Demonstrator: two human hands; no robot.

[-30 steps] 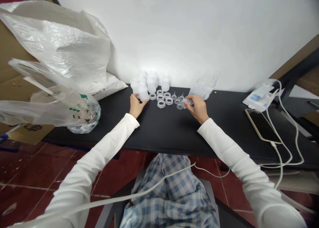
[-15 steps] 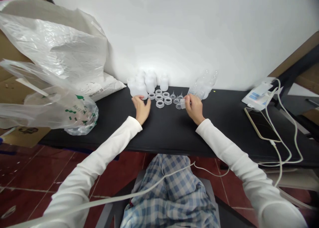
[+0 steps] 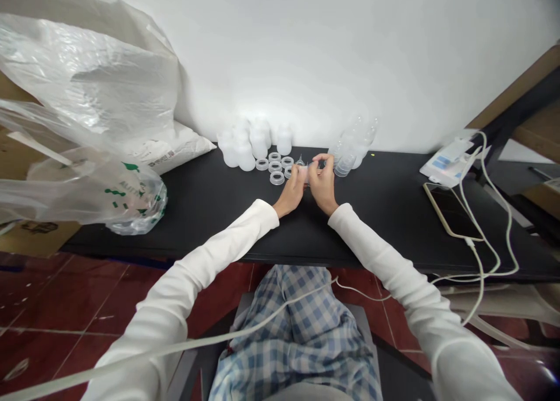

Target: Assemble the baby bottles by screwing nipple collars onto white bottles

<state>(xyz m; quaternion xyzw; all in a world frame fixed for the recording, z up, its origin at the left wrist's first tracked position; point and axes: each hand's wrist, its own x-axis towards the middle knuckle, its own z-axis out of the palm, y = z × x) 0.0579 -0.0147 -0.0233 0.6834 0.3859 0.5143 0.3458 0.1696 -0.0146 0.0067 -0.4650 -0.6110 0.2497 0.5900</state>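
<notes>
My left hand [image 3: 292, 191] and my right hand [image 3: 322, 184] meet over the black table [image 3: 219, 214], fingers pinched together on a small clear plastic piece [image 3: 308, 171] between them. Just beyond the hands lie several translucent screw rings [image 3: 276, 178] and small clear nipples [image 3: 301, 160]. A cluster of white plastic bottles [image 3: 245, 147] stands behind them at the wall. Clear bottles [image 3: 350, 150] lie to the right of my right hand.
Large plastic bags [image 3: 87, 91] bulge at the left, one [image 3: 131, 199] resting on the table corner. A white sack [image 3: 168, 150] lies by the wall. A phone [image 3: 448, 211] with white cables [image 3: 494, 214] and a white pack [image 3: 446, 161] sit at the right.
My left hand left the white bottles and moved right to join my right hand. Both hands now pinch the small clear piece the right hand held before.
</notes>
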